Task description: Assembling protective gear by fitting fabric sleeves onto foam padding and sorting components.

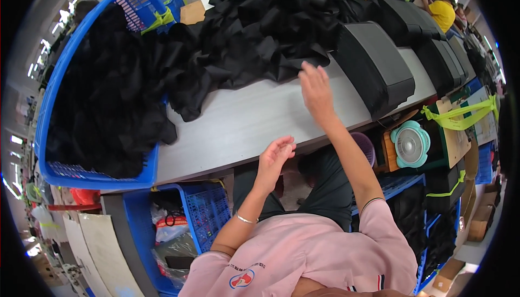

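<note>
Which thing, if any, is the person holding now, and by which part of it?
Nothing appears held: the left grip looks empty, and so does the right grip, near the heaped black fabric pieces; whether it touches them is unclear.

We are in a textile workshop: loose black cloth (260, 37) heaped across a pale worktable (233, 121) at upper centre, stacked black panels (374, 61) at upper right, a big slatted blue plastic crate (97, 180) at left, and a co-worker (443, 15) in the upper right.
</note>
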### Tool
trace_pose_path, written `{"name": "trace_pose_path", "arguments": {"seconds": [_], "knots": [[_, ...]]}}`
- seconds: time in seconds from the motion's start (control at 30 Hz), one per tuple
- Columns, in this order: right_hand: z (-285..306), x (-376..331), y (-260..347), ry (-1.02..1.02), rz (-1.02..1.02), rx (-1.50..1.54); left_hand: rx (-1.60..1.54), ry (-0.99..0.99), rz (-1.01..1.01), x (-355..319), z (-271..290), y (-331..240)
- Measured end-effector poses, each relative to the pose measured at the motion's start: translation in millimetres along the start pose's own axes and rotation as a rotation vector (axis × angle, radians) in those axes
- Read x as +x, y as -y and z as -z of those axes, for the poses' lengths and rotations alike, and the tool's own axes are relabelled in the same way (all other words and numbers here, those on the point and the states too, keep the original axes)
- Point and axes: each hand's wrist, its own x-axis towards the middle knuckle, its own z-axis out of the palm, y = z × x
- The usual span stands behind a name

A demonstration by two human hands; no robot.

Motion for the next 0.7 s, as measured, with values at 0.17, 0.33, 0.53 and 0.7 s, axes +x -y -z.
{"name": "trace_pose_path", "arguments": {"seconds": [0.17,0.33,0.53,0.7], "knots": [[-33.5,-4.8,-71.4,0.038,-0.087,-0.145,-0.051,0.085,0.004,17.5,-30.3,-2.0],[-23.0,-18.0,-34.6,0.212,-0.091,-0.050,-0.086,-0.042,-0.066,26.4,-25.5,4.9],[67.9,-52.9,87.9,0.340,-0.196,0.384,-0.009,-0.314,-0.205,44.4,-23.2,4.5],[126.4,-56.4,101.3,0.252,-0.470,0.777,0.284,-0.293,-0.353,31.2,-19.1,-3.5]]}}
